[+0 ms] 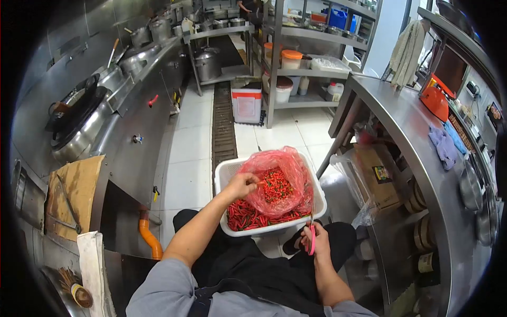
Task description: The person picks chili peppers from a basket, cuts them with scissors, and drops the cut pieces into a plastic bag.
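A white plastic basket stands in front of my knees, with whole red chili peppers loose in it. Within the basket sits an open pink plastic bag holding many small red and green chili pieces. My left hand is over the bag's left rim, thumb and fingers pinched on what looks like a red chili pepper, mostly hidden. Beside the basket's right front corner, my right hand grips scissors by their pink handles, the blades pointing up and away from me.
Steel stoves with a wok line the left side. A steel counter runs along the right, with boxes beneath. Ahead are a storage rack, a red-and-white cooler box and a floor drain grate. Another person stands far back.
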`<state>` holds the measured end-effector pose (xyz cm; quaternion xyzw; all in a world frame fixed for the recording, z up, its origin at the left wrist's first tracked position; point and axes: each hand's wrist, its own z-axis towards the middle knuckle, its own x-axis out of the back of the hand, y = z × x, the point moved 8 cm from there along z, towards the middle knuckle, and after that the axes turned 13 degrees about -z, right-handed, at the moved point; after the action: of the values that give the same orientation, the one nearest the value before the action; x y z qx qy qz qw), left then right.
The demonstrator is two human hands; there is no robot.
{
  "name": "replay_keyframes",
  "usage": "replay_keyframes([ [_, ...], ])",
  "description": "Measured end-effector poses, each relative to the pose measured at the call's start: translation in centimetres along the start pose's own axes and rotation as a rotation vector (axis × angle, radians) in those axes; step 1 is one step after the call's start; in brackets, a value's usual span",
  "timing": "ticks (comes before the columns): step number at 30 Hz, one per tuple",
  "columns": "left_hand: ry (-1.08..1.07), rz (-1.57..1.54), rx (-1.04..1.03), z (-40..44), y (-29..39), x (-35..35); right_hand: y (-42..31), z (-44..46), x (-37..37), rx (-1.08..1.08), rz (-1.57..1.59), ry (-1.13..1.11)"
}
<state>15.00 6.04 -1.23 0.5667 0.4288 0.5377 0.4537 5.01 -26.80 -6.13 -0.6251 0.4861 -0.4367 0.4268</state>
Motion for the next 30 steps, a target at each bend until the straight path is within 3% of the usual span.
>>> replay_keyframes([
  [6, -0.003, -0.128, -0.02, 2.3, -1.2, -0.9, -5.8, -0.5, -3.5, 0.028, -0.006, -0.127],
  [12, 0.053, -0.385, 0.051, 1.7, -4.9, -0.9, -5.5, 1.8, -8.9, -0.012, -0.138, -0.288],
  [14, 0.092, -0.323, -0.115, 1.0, -1.4, -0.2, -5.5, 2.5, -10.1, -0.042, -0.174, -0.296],
  [22, 0.022, -0.227, -0.07, -1.6, 1.4, -0.4, -5.8, 5.6, -13.0, -0.004, -0.292, -0.302],
  [24, 0.038, -0.212, -0.058, -1.8, 0.7, -0.7, -6.4, 6.0, -13.2, 0.004, -0.172, -0.253],
  [30, 0.033, -0.091, -0.172, -2.4, 1.8, -1.2, -6.8, 6.1, -13.4, -0.003, -0.252, -0.237],
])
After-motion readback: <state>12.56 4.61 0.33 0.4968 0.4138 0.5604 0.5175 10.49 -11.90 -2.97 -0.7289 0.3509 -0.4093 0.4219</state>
